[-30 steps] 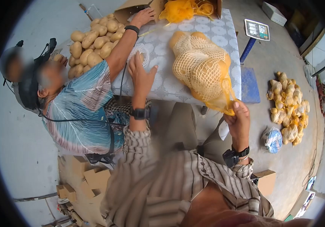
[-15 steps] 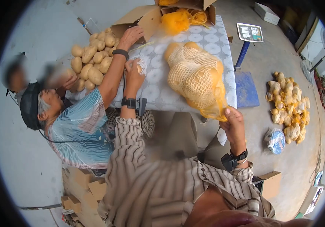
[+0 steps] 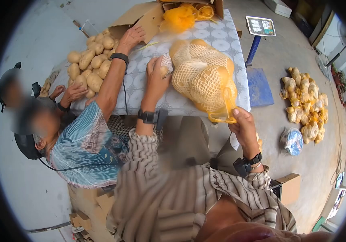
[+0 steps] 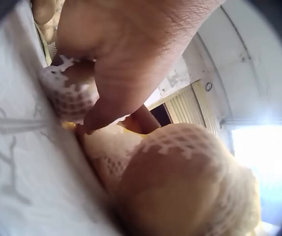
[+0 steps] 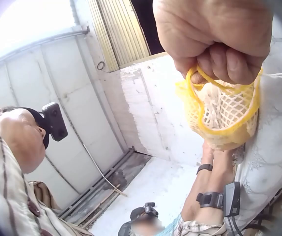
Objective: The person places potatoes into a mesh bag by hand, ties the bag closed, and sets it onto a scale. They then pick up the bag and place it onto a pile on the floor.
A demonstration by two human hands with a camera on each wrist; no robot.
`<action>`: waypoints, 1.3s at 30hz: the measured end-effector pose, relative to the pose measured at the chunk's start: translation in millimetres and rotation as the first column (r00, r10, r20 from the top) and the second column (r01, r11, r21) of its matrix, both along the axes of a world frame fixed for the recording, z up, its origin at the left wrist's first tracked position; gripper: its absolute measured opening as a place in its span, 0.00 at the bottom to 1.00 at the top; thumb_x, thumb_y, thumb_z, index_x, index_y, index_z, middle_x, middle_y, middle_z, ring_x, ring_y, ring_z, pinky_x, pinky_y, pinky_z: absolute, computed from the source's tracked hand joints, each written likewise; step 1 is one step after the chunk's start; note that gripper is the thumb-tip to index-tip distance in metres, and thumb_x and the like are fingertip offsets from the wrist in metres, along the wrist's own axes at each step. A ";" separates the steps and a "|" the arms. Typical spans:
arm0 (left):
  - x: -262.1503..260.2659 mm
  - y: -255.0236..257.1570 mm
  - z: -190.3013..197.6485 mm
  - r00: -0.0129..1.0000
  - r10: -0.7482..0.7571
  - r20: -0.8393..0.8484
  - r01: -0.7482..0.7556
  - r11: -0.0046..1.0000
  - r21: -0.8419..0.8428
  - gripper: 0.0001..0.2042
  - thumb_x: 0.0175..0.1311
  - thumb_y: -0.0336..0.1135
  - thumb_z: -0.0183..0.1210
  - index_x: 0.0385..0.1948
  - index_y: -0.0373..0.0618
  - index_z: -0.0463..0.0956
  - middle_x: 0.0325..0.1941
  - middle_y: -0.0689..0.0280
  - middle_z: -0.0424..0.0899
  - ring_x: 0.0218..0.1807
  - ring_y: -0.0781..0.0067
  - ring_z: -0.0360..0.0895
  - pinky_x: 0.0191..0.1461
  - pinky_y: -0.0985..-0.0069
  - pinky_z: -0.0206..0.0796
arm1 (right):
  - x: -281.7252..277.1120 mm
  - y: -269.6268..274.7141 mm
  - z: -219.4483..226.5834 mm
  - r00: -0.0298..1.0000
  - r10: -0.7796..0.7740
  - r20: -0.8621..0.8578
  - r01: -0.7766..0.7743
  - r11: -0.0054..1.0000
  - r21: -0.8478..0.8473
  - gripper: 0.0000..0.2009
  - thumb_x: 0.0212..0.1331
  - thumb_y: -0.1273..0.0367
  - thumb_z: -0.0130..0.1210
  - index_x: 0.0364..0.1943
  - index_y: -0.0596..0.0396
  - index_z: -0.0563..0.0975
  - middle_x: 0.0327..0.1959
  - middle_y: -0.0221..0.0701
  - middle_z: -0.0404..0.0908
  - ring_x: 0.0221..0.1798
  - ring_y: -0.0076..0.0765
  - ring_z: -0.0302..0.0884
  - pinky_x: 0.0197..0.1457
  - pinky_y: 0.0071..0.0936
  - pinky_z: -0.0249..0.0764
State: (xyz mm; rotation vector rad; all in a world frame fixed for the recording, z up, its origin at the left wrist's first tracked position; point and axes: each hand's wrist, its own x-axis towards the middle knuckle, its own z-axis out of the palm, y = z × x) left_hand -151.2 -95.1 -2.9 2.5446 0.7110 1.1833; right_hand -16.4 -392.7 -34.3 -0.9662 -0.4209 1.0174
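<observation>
Beside the mesh bag, my left hand [image 3: 156, 80] grips a potato [image 3: 165, 66] wrapped in a white foam net sleeve. The left wrist view shows the wrapped potato [image 4: 74, 101] low over the tablecloth, partly hidden by my fingers. A yellow mesh bag [image 3: 222, 107] lies on the table, filled with several foam-netted potatoes [image 3: 203, 74]. My right hand [image 3: 243, 128] holds the bag's mouth at the table's front edge. In the right wrist view its fingers curl round the yellow rim [image 5: 219, 132], and the mouth hangs open below them.
Bare potatoes [image 3: 94, 60] are heaped at the left, where another person's arm [image 3: 114, 76] reaches to a cardboard box [image 3: 136, 22]. Yellow nets [image 3: 179, 18] fill a box at the back. Right of the table stand a scale [image 3: 260, 26] and filled bags [image 3: 308, 105] on the floor.
My left hand has closed round the sleeved potato and brought it rightward to the bag. My right hand keeps its hold on the bag's mouth. The other person's arm stays by the box.
</observation>
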 end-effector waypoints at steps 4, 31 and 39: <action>-23.1 -66.5 15.4 0.983 0.132 0.129 -0.139 0.989 0.047 0.23 0.57 0.28 0.62 0.54 0.36 0.68 0.58 0.52 0.69 0.57 0.53 0.70 0.60 0.66 0.64 | -4.6 -7.2 0.3 0.999 -0.038 0.022 0.039 0.999 -0.012 0.12 0.66 0.61 0.51 0.35 0.56 0.75 0.16 0.15 0.60 0.15 0.11 0.46 0.18 0.15 0.44; -12.2 -196.9 -70.7 0.411 0.085 0.908 0.861 -0.363 -0.356 0.42 0.59 0.76 0.32 0.69 0.55 0.52 0.72 0.62 0.57 0.71 0.58 0.56 0.71 0.59 0.53 | -36.0 -62.7 38.6 0.933 0.359 0.016 -0.343 0.877 0.337 0.11 0.62 0.63 0.57 0.27 0.54 0.75 0.20 0.18 0.67 0.19 0.12 0.57 0.18 0.14 0.49; 15.4 -230.9 -74.4 0.316 0.103 0.943 0.699 -0.698 -0.157 0.33 0.67 0.61 0.43 0.65 0.45 0.57 0.66 0.60 0.65 0.66 0.64 0.62 0.70 0.65 0.54 | -38.3 -112.7 40.5 0.967 0.251 -0.044 -0.211 0.885 0.415 0.16 0.57 0.62 0.60 0.23 0.62 0.75 0.18 0.23 0.70 0.20 0.15 0.59 0.21 0.21 0.54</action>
